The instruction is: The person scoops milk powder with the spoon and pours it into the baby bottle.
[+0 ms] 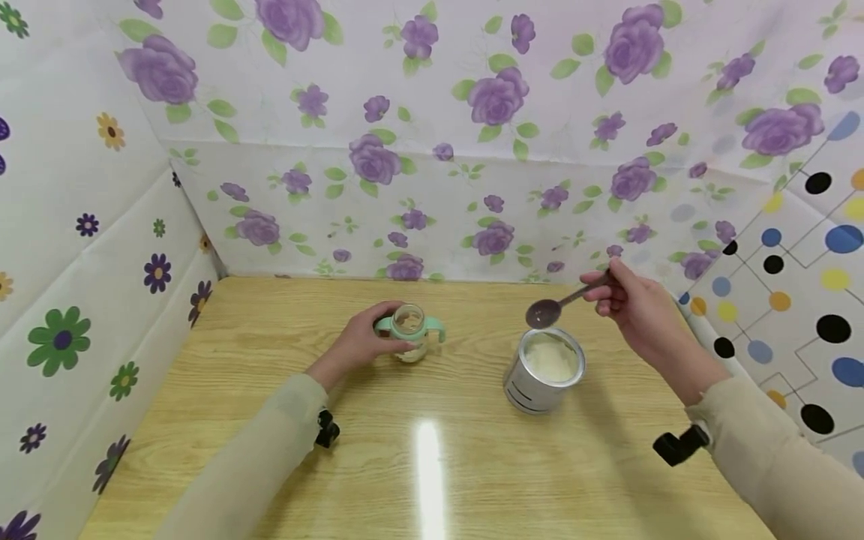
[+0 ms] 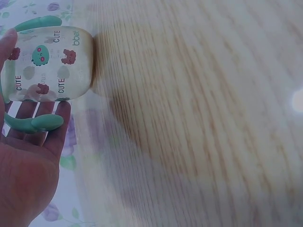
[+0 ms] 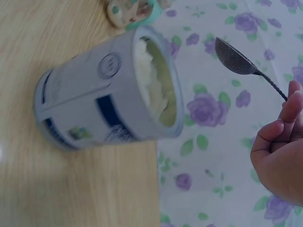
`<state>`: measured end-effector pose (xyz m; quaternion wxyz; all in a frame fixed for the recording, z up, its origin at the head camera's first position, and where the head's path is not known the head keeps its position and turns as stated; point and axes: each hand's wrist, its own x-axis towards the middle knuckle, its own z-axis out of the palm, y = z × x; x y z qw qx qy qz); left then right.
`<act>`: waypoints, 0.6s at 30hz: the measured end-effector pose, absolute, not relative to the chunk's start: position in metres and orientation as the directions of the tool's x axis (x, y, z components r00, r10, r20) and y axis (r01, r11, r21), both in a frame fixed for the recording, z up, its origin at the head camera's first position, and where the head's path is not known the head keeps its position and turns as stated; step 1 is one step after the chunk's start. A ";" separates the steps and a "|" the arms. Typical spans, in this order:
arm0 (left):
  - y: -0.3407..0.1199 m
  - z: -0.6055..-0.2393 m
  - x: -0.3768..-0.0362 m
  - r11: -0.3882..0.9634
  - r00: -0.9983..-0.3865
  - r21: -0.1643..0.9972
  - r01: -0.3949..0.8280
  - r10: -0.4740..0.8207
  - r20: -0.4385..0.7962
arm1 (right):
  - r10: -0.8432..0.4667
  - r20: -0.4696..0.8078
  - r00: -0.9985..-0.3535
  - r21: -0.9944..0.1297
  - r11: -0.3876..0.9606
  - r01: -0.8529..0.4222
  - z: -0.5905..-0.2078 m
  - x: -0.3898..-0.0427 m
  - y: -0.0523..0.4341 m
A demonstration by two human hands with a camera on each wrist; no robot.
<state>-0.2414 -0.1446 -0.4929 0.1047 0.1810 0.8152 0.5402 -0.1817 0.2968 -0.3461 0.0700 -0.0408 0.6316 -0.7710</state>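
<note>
Landmark: the open tin [image 1: 544,369] of white powder, standing upright on the worktop [image 1: 432,465].

Right hand [image 1: 634,300]: fingers and thumb pinch the far end of the spoon [image 1: 560,305]. The spoon's long axis runs from the hand down and toward the tin; its bowl hangs just above the tin's far rim, apart from the powder. In the right wrist view the bowl [image 3: 235,57] looks dark and empty, clear of the tin [image 3: 113,92] mouth. This hand is the nearer one to the tin, on the tin's right side and slightly beyond it.

Left hand [image 1: 361,341]: curled round the side of a small clear bottle [image 1: 409,332] with mint-green handles, which stands on the worktop to the left of the tin, well apart from it. Mouth open, facing up. The left wrist view shows the fingers [image 2: 38,109] behind the bottle [image 2: 47,64] and a thumb at its edge.

Key relation: tin sits between the two hands; spoon bowl above the tin, bottle mouth off to the tin's left at about the same depth on the worktop.

Floral sheeting encloses the worktop behind the tin and on both sides.
</note>
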 end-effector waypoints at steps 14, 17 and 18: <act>-0.146 -0.493 -0.241 0.381 -0.911 0.901 0.208 0.411 0.037 | -0.163 -0.086 -0.983 -0.992 -0.077 0.100 -0.407 -0.164 0.322; -0.145 -0.491 -0.241 0.378 -0.912 0.905 0.198 0.410 0.028 | -0.162 -0.089 -0.983 -0.993 -0.065 0.100 -0.412 -0.165 0.321; -0.145 -0.491 -0.241 0.378 -0.911 0.905 0.195 0.411 0.025 | -0.161 -0.088 -0.983 -0.993 -0.058 0.099 -0.413 -0.165 0.320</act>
